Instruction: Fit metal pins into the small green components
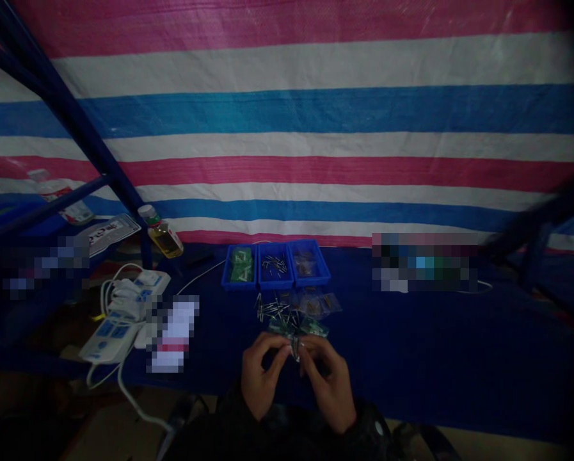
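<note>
Closed fingertips of the left hand (263,374) and the right hand (332,381) meet around a small shiny item (295,347), thumb and forefinger pinching from either side; it is too dim to make out exactly. It sits between the hands at the near middle of the blue table (421,352). From the left, a white power strip (107,336) lies with cables plugged in, and farther off a bottle (166,239) of yellowish liquid leans. Toward the far middle, three blue trays stand side by side: the left tray (239,285) holds green packets, the middle tray (274,286) slim metal pins, the right tray (313,280) small bags. Nearer, loose metal pins (270,308) lie scattered, with clear bags (318,303) to their right and greenish packets (314,327) just beyond the fingers. Far right, a patch is blurred.
</note>
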